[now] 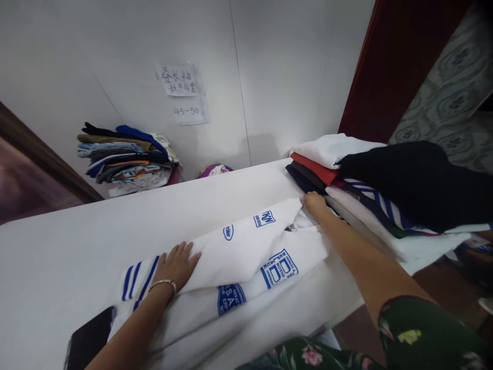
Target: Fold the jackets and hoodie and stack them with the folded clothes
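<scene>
A white garment (242, 257) with blue prints and blue-striped ribbing lies across the table in front of me, one part folded over the rest. My left hand (175, 267) rests flat on its left portion near the blue stripes, fingers stretched out, a bracelet at the wrist. At the garment's upper right corner, my right hand (316, 203) has its fingers closed on the white fabric. That hand is right beside a heap of clothes (404, 180) in black, white, red and navy.
Below my left arm is a flat black object (90, 339). A stack of folded clothes (129, 154) stands beyond the white table's (77, 246) far edge, near a purple bundle (215, 170). Handwritten paper signs (183, 82) hang on the wall.
</scene>
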The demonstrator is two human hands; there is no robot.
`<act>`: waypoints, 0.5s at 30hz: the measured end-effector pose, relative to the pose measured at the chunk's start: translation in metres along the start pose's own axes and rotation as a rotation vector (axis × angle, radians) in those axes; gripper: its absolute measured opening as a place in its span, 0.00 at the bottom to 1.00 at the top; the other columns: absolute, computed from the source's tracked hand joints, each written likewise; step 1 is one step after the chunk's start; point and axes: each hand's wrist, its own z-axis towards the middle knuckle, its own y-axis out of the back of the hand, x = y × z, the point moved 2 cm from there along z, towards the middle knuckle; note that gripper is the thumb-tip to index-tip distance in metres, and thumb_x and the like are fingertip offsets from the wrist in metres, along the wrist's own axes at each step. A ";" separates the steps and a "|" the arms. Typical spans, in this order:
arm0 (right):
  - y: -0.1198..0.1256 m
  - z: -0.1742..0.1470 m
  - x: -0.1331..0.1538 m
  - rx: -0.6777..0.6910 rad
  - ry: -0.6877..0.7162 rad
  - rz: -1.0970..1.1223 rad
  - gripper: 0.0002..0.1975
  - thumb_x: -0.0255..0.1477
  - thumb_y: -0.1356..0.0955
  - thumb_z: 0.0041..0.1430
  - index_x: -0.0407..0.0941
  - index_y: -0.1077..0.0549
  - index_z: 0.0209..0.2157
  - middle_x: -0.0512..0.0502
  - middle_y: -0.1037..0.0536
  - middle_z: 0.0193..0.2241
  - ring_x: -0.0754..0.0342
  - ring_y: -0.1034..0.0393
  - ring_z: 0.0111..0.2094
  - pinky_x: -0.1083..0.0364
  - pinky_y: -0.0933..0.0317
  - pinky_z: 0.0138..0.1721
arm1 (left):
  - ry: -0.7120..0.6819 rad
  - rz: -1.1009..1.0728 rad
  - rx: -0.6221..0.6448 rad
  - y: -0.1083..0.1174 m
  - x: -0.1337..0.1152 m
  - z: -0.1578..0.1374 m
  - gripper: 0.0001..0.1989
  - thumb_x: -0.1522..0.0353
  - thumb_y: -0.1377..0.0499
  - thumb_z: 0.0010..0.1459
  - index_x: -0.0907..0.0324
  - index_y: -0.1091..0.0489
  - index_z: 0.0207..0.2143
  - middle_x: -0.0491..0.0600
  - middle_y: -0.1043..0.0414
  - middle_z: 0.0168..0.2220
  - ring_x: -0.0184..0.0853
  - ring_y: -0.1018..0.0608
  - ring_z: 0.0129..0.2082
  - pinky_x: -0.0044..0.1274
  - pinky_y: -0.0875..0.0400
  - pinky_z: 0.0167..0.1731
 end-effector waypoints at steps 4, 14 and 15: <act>-0.001 -0.003 0.003 -0.037 -0.058 -0.002 0.16 0.25 0.41 0.59 0.38 0.23 0.39 0.30 0.26 0.41 0.41 0.36 0.47 0.48 0.40 0.43 | -0.001 -0.022 0.000 0.000 0.000 -0.001 0.31 0.55 0.60 0.62 0.60 0.46 0.63 0.54 0.50 0.65 0.44 0.46 0.64 0.42 0.51 0.59; 0.042 -0.029 0.077 -0.167 0.186 0.196 0.22 0.35 0.46 0.66 0.45 0.33 0.56 0.41 0.38 0.60 0.46 0.47 0.61 0.46 0.51 0.58 | 0.002 -0.055 -0.026 0.004 -0.006 -0.003 0.30 0.55 0.59 0.63 0.61 0.45 0.62 0.56 0.49 0.65 0.45 0.46 0.64 0.43 0.52 0.59; 0.044 -0.036 0.093 -0.179 0.272 0.246 0.23 0.38 0.45 0.66 0.46 0.34 0.56 0.42 0.39 0.61 0.46 0.50 0.62 0.44 0.55 0.60 | -0.001 -0.052 -0.028 0.004 -0.006 -0.003 0.30 0.55 0.60 0.63 0.62 0.45 0.62 0.56 0.48 0.65 0.45 0.46 0.64 0.43 0.52 0.59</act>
